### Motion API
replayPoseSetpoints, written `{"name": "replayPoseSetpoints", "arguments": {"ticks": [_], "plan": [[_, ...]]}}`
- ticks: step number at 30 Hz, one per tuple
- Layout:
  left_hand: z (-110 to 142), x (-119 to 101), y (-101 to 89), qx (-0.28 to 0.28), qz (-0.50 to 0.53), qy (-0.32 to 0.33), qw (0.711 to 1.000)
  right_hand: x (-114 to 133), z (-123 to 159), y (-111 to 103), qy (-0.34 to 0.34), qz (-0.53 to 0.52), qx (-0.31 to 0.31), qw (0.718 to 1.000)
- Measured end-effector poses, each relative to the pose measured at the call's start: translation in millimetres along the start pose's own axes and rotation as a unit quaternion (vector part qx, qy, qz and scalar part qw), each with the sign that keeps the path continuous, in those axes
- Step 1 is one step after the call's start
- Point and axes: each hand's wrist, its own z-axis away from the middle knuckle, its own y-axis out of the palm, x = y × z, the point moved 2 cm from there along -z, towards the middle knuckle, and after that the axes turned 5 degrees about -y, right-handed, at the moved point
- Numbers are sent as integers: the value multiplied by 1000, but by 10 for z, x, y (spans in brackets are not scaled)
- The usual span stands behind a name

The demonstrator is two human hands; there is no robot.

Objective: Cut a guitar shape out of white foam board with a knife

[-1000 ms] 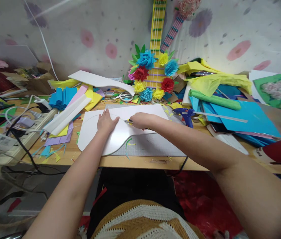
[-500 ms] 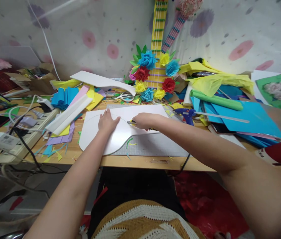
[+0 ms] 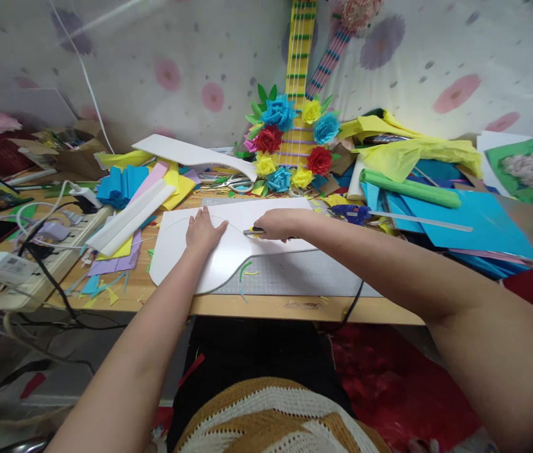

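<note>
A white foam board (image 3: 223,258) with a curved lower edge lies on a grey cutting mat (image 3: 289,277). My left hand (image 3: 204,231) rests flat on the board with its fingers spread. A thin curved line runs across the board past those fingers. My right hand (image 3: 278,224) grips a yellow and black utility knife (image 3: 255,232), its tip at the board on that line. Most of the knife's handle is hidden inside my fingers. Green and yellow scraps (image 3: 246,269) lie on the mat by the board's curve.
Behind the board stand a yellow paper guitar (image 3: 297,126) with paper flowers, scissors (image 3: 240,184) and a cut white board strip (image 3: 190,151). A blue glue gun (image 3: 352,214) lies to the right, near coloured sheets (image 3: 478,220). At left are a power strip (image 3: 65,245) and cables.
My right hand and the knife have shifted slightly to the right along the line. My left hand has stayed in place on the board.
</note>
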Motion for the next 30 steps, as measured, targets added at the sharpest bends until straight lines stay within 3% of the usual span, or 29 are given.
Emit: {"name": "replayPoseSetpoints", "arguments": {"ticks": [15,25,30], "plan": [[-6,-1,4,-6,-11,17,1000,-113,23,10,-17,22,17,999],[-4,2,11,-1,-4,6,1000,-190,22,-75,-24,82,-39,996],[10,-6,-5,2,-6,3,1000,-254,-9,-64,-18,79,-38,996]]}}
